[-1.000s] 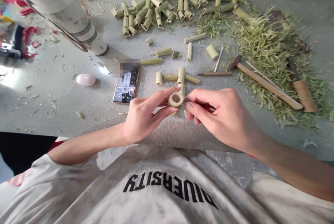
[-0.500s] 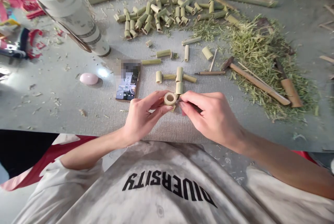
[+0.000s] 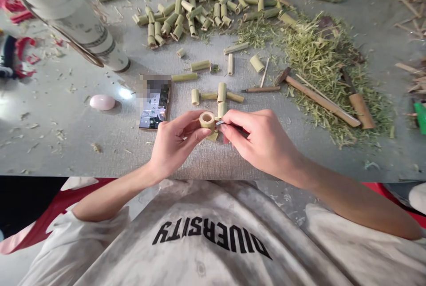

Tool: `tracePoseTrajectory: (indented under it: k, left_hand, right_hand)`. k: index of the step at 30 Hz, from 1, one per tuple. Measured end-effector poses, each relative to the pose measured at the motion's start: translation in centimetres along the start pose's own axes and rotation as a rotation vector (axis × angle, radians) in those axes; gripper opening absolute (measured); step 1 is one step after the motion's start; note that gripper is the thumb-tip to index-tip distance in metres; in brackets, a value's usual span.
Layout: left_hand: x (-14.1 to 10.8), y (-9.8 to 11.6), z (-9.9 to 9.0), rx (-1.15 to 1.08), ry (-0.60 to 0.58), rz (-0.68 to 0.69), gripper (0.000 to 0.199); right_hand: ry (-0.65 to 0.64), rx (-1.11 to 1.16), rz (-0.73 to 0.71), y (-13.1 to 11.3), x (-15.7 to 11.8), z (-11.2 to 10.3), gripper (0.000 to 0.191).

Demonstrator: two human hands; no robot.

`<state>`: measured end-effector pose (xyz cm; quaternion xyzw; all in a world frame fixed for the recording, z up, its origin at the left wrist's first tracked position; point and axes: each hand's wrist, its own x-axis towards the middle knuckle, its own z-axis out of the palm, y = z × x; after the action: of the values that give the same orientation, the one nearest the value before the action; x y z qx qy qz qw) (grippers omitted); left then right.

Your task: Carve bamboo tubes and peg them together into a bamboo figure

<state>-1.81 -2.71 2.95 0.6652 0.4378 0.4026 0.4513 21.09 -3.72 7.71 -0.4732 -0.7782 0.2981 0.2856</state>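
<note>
Between the thumb and fingers of my left hand point(image 3: 178, 141) is a short hollow bamboo piece point(image 3: 207, 122), its open end facing up at me. My right hand point(image 3: 262, 141) is closed around a small carving knife point(image 3: 220, 122), whose metal tip shows just right of the bamboo piece. Most of the knife's handle is hidden by my fingers. Just beyond my hands, several bamboo pieces lie in a cross-like layout, with an upright-lying bamboo tube point(image 3: 222, 92) at its middle and a short bamboo piece point(image 3: 195, 97) at its left end.
A phone point(image 3: 155, 104), a pink oval object point(image 3: 102, 102) and a tall white tumbler point(image 3: 80, 24) stand or lie to the left. Cut bamboo pieces point(image 3: 173, 21) are heaped at the back. To the right, a hammer point(image 3: 322, 99) and a wooden-handled tool point(image 3: 361, 110) rest on shavings point(image 3: 313, 55).
The whole view has shifted, so the table's things sit farther left. The knife tip now shows clearly beside the bamboo piece; both hands keep their grips.
</note>
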Motion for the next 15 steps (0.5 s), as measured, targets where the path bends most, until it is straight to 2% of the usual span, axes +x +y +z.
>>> tracePoseTrajectory:
  k: [4,11,15]
  left_hand:
    - [0.1,0.24,-0.43,0.044,0.0,0.019,0.046]
    - [0.12,0.67,-0.86,0.186,0.054,0.094,0.023]
    - [0.13,0.76,-0.91,0.238,0.056,0.135,0.023]
  right_hand:
    - [-0.018,0.048,0.037,-0.21,0.34,-0.08,0.027]
    - [-0.03,0.089,0.096,-0.19,0.66,0.06,0.024]
    - [-0.024,0.156,0.099,-0.1,0.7,0.19,0.022]
